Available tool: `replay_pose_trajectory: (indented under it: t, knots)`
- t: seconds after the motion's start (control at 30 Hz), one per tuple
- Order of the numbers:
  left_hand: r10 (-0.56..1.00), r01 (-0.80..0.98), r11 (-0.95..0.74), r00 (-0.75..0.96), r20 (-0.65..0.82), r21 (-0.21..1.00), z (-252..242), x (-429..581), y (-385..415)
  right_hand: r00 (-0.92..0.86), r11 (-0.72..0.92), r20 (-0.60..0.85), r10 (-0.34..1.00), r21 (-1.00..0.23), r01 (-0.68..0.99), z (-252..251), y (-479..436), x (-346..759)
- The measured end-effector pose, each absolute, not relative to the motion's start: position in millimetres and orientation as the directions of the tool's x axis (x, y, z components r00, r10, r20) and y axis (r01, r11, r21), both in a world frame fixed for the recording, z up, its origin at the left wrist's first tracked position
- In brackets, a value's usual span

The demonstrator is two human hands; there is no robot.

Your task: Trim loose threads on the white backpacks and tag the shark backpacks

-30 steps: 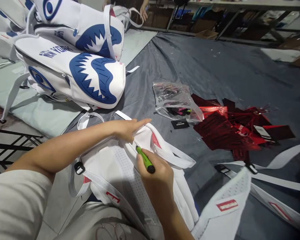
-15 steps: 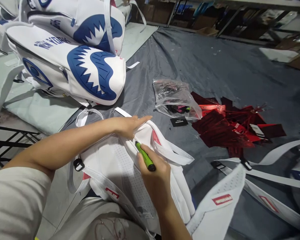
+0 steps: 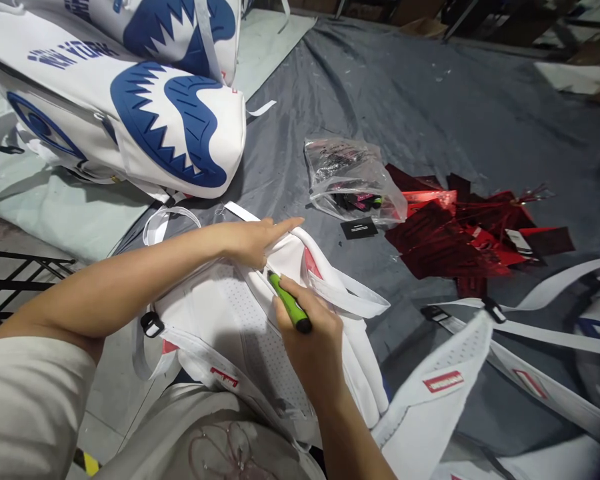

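Observation:
A white backpack lies back side up before me, with dotted padding and shoulder straps bearing red labels. Across its upper edge rests my left hand, closed on the fabric with the index finger stretched along the rim. My right hand is closed around a green pen with black ends. The pen's dark tip is at a seam or fold of the backpack, just below my left thumb. I cannot tell whether the tip touches the fabric.
More white backpacks with blue shark-mouth prints stand at the left. Beyond my hands lie a clear plastic bag, a black card and a pile of dark red tags on the grey sheet. Another white strap lies at right.
The view has tilted and shifted slightly, so the surroundings sit higher in it. Both hands keep their hold, and the pen tip stays at nearly the same place on the backpack.

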State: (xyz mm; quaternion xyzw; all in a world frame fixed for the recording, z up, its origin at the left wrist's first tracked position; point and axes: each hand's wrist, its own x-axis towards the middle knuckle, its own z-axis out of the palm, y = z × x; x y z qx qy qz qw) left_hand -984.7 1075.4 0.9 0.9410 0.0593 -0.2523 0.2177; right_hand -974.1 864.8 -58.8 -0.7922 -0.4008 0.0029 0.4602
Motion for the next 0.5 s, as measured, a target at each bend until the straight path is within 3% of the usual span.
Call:
replay_pose_trajectory:
  t: [0.2,0.3,0.5]
  knots:
    - [0.003,0.224,-0.893,0.870,-0.493,0.391,-1.9,-985.0,1077.0,0.610,-0.275,0.409,0.679,-0.629,0.727,-53.6,868.2,-972.7]
    - [0.004,0.228,-0.894,0.865,-0.502,0.386,-1.3,-985.0,1076.6,0.575,-0.168,0.433,0.694,-0.680,0.714,-54.1,866.7,-970.4]
    - [-0.002,0.213,-0.905,0.864,-0.503,0.369,1.0,-985.0,1075.7,0.532,-0.142,0.437,0.725,-0.661,0.737,-55.6,864.2,-967.6]
